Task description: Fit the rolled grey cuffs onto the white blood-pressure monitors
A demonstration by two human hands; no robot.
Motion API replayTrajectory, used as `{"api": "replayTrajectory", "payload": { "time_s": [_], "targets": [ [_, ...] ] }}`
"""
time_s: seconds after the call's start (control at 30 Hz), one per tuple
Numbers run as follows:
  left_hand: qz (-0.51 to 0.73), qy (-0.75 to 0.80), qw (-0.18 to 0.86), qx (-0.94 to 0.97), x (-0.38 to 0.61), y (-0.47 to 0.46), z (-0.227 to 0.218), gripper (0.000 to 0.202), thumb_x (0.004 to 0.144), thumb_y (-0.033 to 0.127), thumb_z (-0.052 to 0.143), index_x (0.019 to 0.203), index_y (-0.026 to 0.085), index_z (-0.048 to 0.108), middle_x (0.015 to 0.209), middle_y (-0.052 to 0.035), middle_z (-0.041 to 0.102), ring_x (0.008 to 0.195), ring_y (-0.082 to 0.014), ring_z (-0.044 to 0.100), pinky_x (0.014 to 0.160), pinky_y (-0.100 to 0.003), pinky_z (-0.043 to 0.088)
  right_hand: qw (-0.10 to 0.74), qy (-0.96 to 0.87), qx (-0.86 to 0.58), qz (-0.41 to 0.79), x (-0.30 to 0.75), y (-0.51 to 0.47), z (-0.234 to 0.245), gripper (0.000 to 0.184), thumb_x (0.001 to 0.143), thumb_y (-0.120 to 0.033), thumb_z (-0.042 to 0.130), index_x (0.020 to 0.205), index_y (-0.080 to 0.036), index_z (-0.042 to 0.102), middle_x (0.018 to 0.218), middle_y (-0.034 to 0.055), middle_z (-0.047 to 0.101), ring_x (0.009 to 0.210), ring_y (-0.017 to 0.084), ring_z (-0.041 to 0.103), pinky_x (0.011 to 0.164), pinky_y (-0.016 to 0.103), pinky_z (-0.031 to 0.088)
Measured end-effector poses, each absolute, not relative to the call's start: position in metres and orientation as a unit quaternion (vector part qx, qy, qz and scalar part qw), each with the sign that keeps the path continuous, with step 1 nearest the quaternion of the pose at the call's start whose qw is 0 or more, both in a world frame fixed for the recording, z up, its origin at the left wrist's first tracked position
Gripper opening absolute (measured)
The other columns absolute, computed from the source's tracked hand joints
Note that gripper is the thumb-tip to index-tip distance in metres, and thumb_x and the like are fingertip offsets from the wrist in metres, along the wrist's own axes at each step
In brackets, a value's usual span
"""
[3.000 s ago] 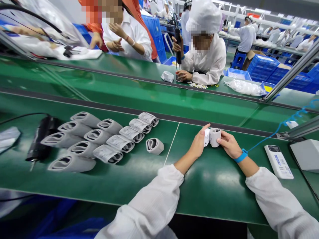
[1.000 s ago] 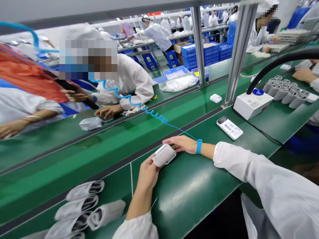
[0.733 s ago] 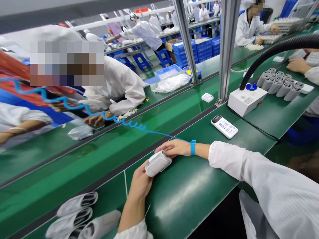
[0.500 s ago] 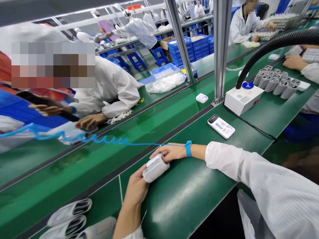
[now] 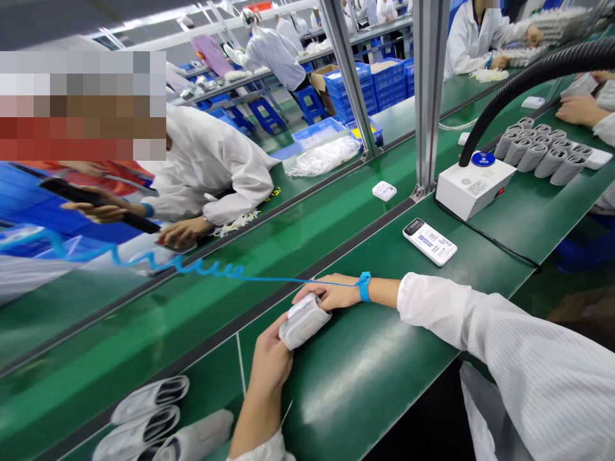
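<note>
A rolled grey cuff with a white device (image 5: 304,320) lies on the green bench (image 5: 384,371) between my two hands. My left hand (image 5: 270,358) grips its near end, fingers curled round it. My right hand (image 5: 330,293) rests on its far end with fingers pressed on it; a blue wrist strap (image 5: 364,286) with a coiled blue cord (image 5: 192,266) runs off to the left. Rolled grey cuffs (image 5: 154,419) lie at the lower left.
A white monitor unit (image 5: 429,241) lies to the right, a white box (image 5: 475,186) with a black hose behind it, and a row of rolled cuffs (image 5: 542,150) beyond. An aluminium post (image 5: 427,96) stands on the bench. A co-worker (image 5: 202,166) leans over the green belt (image 5: 144,307) opposite.
The view has swung right since three seconds ago, so the cuff pile is now at the lower left. Both hands still hold the cuff; the blue cord has sagged lower to the left.
</note>
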State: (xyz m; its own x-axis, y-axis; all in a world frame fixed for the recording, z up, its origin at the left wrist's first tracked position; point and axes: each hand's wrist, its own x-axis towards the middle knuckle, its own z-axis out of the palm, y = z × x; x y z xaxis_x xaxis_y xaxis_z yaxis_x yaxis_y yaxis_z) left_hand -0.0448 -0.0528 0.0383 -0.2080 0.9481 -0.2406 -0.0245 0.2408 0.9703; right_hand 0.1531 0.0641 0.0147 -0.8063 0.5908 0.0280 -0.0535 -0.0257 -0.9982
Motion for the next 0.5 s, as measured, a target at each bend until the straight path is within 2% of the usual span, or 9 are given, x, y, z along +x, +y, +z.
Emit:
{"api": "replayTrajectory", "payload": {
  "time_s": [0.13,0.2,0.27,0.37,0.43,0.5],
  "targets": [
    [0.576,0.602,0.442,0.333,-0.035,-0.046,0.036,0.061,0.055,0.037,0.104,0.11,0.019,0.086,0.097,-0.0068,0.086,0.096,-0.0306,0.082,0.085,-0.039,0.069,0.251,-0.547,-0.213,0.77,0.147,0.062,0.018,0.047,0.095,-0.023,0.083,0.141,-0.025,0.074,0.101,-0.0011,0.078,0.097,0.017,0.075,0.088,0.025,0.062],
    [0.632,0.589,0.396,0.313,-0.03,-0.04,0.035,0.053,0.066,0.045,0.099,0.112,0.022,0.084,0.104,-0.0054,0.086,0.098,-0.0274,0.081,0.083,-0.035,0.068,0.24,-0.472,-0.225,0.818,0.142,0.06,0.021,0.04,0.098,-0.035,0.085,0.136,-0.024,0.075,0.101,0.0003,0.078,0.097,0.017,0.076,0.088,0.028,0.065],
    [0.665,0.571,0.359,0.32,-0.028,-0.035,0.034,0.046,0.077,0.052,0.091,0.113,0.025,0.081,0.11,-0.0039,0.085,0.103,-0.0266,0.08,0.085,-0.035,0.067,0.23,-0.415,-0.229,0.85,0.138,0.057,0.025,0.039,0.095,-0.043,0.091,0.124,-0.022,0.076,0.104,0.0026,0.078,0.102,0.019,0.079,0.092,0.03,0.068],
    [0.688,0.558,0.304,0.352,-0.028,-0.033,0.031,0.039,0.084,0.049,0.086,0.116,0.027,0.079,0.117,-0.0028,0.083,0.112,-0.0282,0.078,0.1,-0.043,0.067,0.226,-0.39,-0.209,0.868,0.132,0.048,0.031,0.051,0.083,-0.048,0.102,0.118,-0.021,0.076,0.106,0.0046,0.08,0.11,0.022,0.08,0.096,0.034,0.069],
    [0.696,0.562,0.265,0.361,-0.029,-0.036,0.028,0.041,0.081,0.041,0.089,0.117,0.026,0.078,0.121,-0.0029,0.082,0.119,-0.0287,0.076,0.112,-0.047,0.063,0.246,-0.394,-0.202,0.862,0.127,0.044,0.034,0.058,0.077,-0.051,0.105,0.118,-0.02,0.077,0.107,0.0051,0.08,0.11,0.023,0.08,0.095,0.035,0.071],
    [0.698,0.57,0.239,0.362,-0.029,-0.039,0.026,0.046,0.078,0.036,0.092,0.12,0.025,0.077,0.125,-0.0026,0.081,0.126,-0.0285,0.074,0.122,-0.048,0.056,0.279,-0.4,-0.205,0.848,0.119,0.045,0.036,0.059,0.078,-0.054,0.104,0.116,-0.019,0.076,0.104,0.0045,0.078,0.106,0.022,0.079,0.091,0.034,0.071]
  ]
}}
